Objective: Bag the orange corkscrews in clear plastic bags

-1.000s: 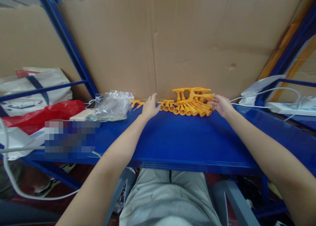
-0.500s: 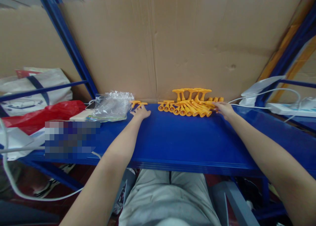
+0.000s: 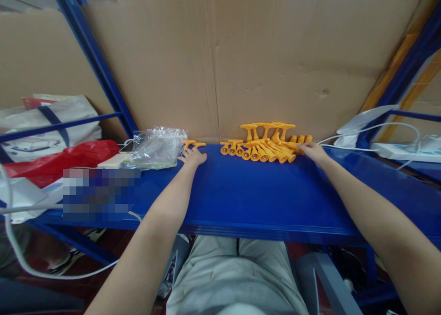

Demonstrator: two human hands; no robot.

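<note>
Several yellow T-shaped plastic pieces (image 3: 263,156) with flared, cup-like ends lie in a row on the blue table (image 3: 262,200); more of them stand upright behind, against the cardboard. At the row's right end my right hand (image 3: 314,153) has its fingers closed on the end of one yellow piece (image 3: 292,146), which lies slanted over its neighbours. My left hand (image 3: 193,158) rests on the table with fingers spread, just in front of two separate yellow pieces (image 3: 189,143). My fingers partly hide those two.
A clear plastic bag (image 3: 156,147) lies left of my left hand. Beyond it are a red plastic bag (image 3: 72,161) and a white cloth bag (image 3: 76,117). A cardboard sheet (image 3: 262,62) closes off the back. White cables (image 3: 347,146) and a power strip (image 3: 409,152) are at the right.
My left hand has drawn slightly left and toward me, its fingers more spread. My right hand has shifted very little at the row's right end.
</note>
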